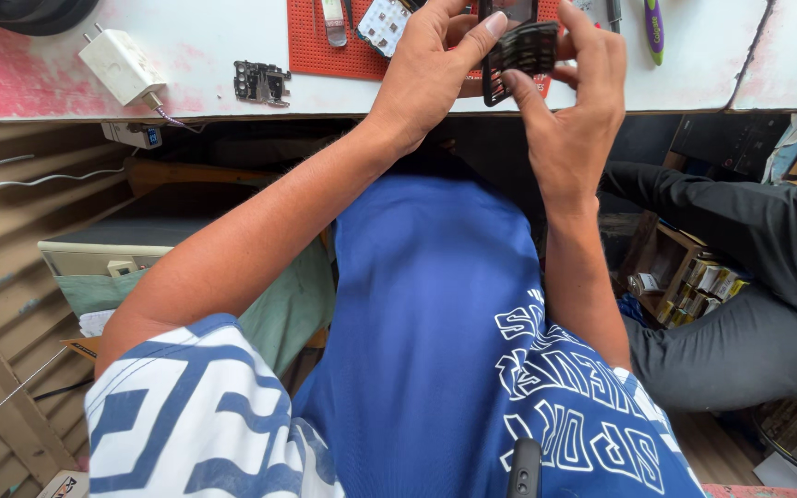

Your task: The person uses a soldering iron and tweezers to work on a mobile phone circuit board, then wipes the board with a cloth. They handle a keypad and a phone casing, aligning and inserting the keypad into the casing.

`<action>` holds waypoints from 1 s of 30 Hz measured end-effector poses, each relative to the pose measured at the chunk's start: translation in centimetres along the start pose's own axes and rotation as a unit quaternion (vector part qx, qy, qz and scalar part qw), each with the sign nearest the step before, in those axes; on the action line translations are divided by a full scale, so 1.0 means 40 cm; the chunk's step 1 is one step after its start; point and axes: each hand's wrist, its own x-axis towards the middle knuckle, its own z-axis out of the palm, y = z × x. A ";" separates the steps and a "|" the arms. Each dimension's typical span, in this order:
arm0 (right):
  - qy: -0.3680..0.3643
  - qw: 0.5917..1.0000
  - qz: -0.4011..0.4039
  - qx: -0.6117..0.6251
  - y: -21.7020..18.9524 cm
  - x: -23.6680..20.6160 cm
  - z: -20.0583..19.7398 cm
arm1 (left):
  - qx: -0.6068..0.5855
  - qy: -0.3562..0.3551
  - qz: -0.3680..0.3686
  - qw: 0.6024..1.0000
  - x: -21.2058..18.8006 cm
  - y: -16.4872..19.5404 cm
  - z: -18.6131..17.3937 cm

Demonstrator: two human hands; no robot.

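Above the table (214, 55) edge, the left hand (431, 78) and right hand (569, 111) both pinch a black phone frame (518, 51) with its keypad, which looks light, thin and brittle (best held by its side edges).
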 end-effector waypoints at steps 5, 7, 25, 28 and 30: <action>0.059 0.974 0.089 0.200 0.048 0.000 -0.025 | 0.009 0.001 0.032 0.999 0.002 0.004 -0.022; 0.046 0.946 0.120 0.297 0.067 0.008 -0.038 | 0.005 -0.017 0.030 0.999 0.003 0.007 -0.026; -0.100 0.850 0.215 0.470 0.006 0.001 -0.021 | 0.063 -0.057 0.024 0.996 -0.013 0.017 -0.009; -0.086 0.845 0.218 0.481 0.012 -0.005 -0.018 | 0.052 -0.047 0.013 0.997 -0.018 0.016 -0.010; -0.093 0.847 0.207 0.481 0.016 -0.008 -0.018 | 0.054 -0.051 0.018 0.997 -0.021 0.015 -0.012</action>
